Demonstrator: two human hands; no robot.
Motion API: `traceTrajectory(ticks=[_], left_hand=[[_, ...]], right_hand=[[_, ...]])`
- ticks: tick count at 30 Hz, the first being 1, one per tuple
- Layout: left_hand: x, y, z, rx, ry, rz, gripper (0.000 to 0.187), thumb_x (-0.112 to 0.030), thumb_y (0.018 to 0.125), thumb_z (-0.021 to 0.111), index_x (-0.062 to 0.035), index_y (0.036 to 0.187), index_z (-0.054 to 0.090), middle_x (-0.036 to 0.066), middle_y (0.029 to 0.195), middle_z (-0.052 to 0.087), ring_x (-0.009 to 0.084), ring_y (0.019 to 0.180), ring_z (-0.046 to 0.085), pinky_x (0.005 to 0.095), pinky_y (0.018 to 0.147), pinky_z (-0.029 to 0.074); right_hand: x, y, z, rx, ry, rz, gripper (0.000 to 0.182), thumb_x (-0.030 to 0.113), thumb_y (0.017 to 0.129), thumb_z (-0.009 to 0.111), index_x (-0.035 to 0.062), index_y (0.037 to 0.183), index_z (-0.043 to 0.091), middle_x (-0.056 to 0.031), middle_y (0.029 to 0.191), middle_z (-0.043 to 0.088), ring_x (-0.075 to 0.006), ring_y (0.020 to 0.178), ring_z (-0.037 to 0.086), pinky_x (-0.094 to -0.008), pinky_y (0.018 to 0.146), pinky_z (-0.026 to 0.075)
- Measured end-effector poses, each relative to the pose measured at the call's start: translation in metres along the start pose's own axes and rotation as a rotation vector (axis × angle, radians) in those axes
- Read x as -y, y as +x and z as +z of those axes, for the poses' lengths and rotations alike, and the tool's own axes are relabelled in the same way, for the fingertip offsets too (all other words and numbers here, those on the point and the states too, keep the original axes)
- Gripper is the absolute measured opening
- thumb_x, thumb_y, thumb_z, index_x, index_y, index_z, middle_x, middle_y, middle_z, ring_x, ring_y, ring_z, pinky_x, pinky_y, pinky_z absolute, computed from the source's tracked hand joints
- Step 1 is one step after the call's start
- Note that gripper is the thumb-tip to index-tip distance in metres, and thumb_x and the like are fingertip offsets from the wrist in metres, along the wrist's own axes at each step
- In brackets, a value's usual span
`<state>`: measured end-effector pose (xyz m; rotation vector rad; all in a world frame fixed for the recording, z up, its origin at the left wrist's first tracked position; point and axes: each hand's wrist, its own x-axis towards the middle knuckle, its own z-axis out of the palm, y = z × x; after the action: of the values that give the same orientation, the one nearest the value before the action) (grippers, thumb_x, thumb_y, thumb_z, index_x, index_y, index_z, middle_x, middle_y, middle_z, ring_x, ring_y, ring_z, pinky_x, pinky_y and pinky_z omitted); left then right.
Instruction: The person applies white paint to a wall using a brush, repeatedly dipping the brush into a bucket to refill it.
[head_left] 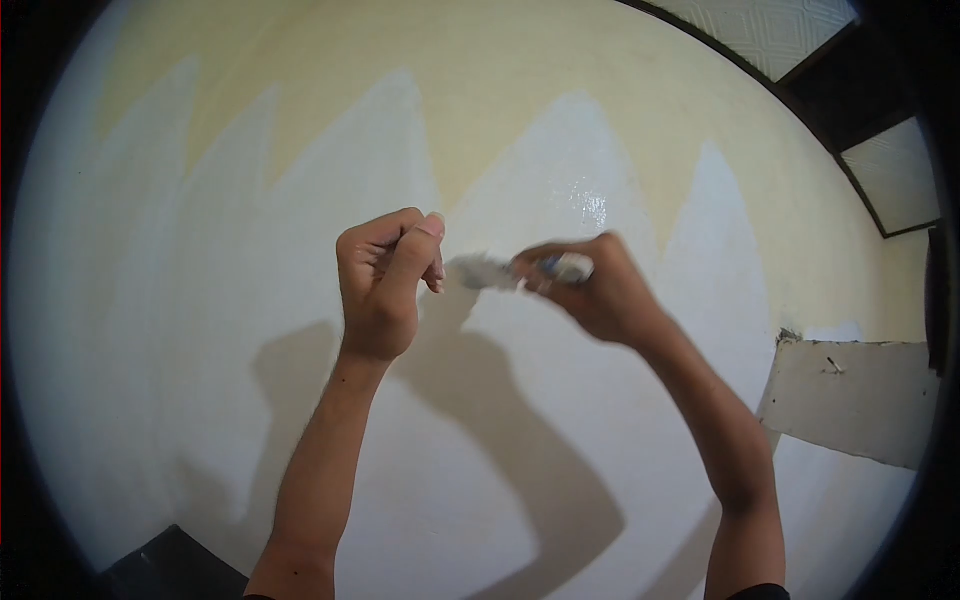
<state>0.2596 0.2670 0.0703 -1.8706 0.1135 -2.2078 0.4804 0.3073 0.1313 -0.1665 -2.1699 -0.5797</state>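
My right hand (pixel 590 285) is wrapped round the handle of a paintbrush (pixel 485 272), whose pale bristles point left and look blurred. Left of the bristle tip is my left hand (pixel 392 275), raised with its fingers curled in; whether anything small is inside them is hidden. Both hands are in front of a wall (pixel 300 260) with white paint rising in jagged peaks against pale yellow. A wet, shiny patch (pixel 590 200) shows above the brush.
At the right, a pale board (pixel 850 395) with a nail-like piece stands out from the wall. A dark object (pixel 172 570) is at the lower left. Ceiling panels (pixel 760 35) with dark trim show at the upper right.
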Motion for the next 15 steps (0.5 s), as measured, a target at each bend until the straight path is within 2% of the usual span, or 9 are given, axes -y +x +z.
traceTrajectory(ticks=[2,5,6,8,11,12,13,14,15], left_hand=[[0.002,0.0,-0.002,0.013,0.0,-0.007,0.036,-0.014,0.095,0.051,-0.0015,0.061,0.05,0.004,0.055,0.048,0.0126,0.051,0.048,0.0285,0.051,0.041],[0.005,-0.002,-0.003,0.028,-0.003,-0.03,0.036,-0.014,0.095,0.052,-0.0015,0.061,0.052,0.004,0.055,0.049,0.0122,0.051,0.048,0.0285,0.051,0.041],[0.007,-0.001,-0.002,0.029,-0.004,-0.041,0.035,-0.014,0.095,0.053,-0.0016,0.061,0.052,0.004,0.055,0.049,0.0121,0.051,0.049,0.0284,0.051,0.041],[0.009,-0.003,0.0,0.034,-0.007,-0.063,0.035,-0.014,0.095,0.053,-0.0017,0.062,0.052,0.004,0.055,0.05,0.0117,0.051,0.049,0.0281,0.051,0.041],[0.014,-0.008,0.006,0.046,-0.025,-0.095,0.035,-0.011,0.095,0.054,-0.0014,0.061,0.053,0.003,0.055,0.05,0.0106,0.052,0.048,0.0281,0.052,0.042],[0.015,-0.01,0.007,0.058,-0.017,-0.096,0.034,-0.01,0.095,0.054,-0.0012,0.061,0.053,0.003,0.056,0.05,0.0105,0.052,0.048,0.028,0.052,0.042],[0.017,-0.012,0.008,0.071,-0.008,-0.098,0.034,-0.01,0.094,0.054,-0.001,0.062,0.053,0.003,0.056,0.05,0.0104,0.053,0.048,0.0279,0.052,0.042],[0.018,-0.013,0.008,0.083,0.001,-0.099,0.034,-0.01,0.094,0.054,-0.0008,0.062,0.054,0.003,0.056,0.05,0.0102,0.053,0.047,0.0278,0.052,0.042],[0.018,-0.013,0.007,0.096,0.004,-0.096,0.034,-0.01,0.095,0.055,-0.0007,0.062,0.054,0.003,0.055,0.05,0.0101,0.053,0.046,0.0275,0.052,0.041]], right_hand=[[-0.02,0.016,-0.017,-0.152,-0.081,0.065,0.016,0.012,0.089,0.074,0.0022,0.101,0.076,-0.021,0.087,0.074,-0.0327,0.072,0.07,-0.0378,0.074,0.056],[-0.057,0.041,-0.046,-0.336,-0.038,0.069,0.016,0.011,0.089,0.073,-0.0027,0.098,0.075,-0.0143,0.081,0.075,-0.0141,0.067,0.064,-0.0335,0.068,0.054],[-0.055,0.051,-0.051,-0.393,-0.065,0.044,0.017,0.011,0.09,0.072,-0.0026,0.099,0.075,-0.0169,0.076,0.072,-0.0161,0.061,0.059,-0.0327,0.064,0.052],[-0.048,0.059,-0.058,-0.373,-0.311,0.142,0.016,0.009,0.09,0.068,-0.0006,0.102,0.073,-0.0201,0.081,0.071,-0.0284,0.067,0.066,-0.0397,0.068,0.054],[-0.072,0.058,-0.032,-0.386,-0.44,-0.24,0.016,0.008,0.091,0.064,0.0023,0.105,0.069,-0.0228,0.092,0.071,-0.0421,0.084,0.068,-0.049,0.075,0.054],[-0.064,0.053,-0.018,-0.292,-0.427,-0.198,0.024,0.002,0.088,0.067,-0.0014,0.112,0.068,-0.023,0.105,0.071,-0.0446,0.099,0.066,-0.0459,0.084,0.055],[-0.061,0.048,-0.001,-0.167,-0.427,-0.099,0.028,0.001,0.088,0.066,-0.0001,0.116,0.066,-0.0224,0.109,0.071,-0.0425,0.1,0.068,-0.0469,0.084,0.056],[-0.055,0.038,0.018,-0.1,-0.417,-0.152,0.032,0.004,0.09,0.065,0.0018,0.122,0.063,-0.0225,0.115,0.07,-0.0418,0.099,0.069,-0.0472,0.083,0.057],[-0.047,0.027,0.036,-0.092,-0.435,-0.235,0.025,0.007,0.093,0.058,-0.0003,0.117,0.058,-0.0233,0.111,0.068,-0.0426,0.094,0.068,-0.0494,0.078,0.056]])
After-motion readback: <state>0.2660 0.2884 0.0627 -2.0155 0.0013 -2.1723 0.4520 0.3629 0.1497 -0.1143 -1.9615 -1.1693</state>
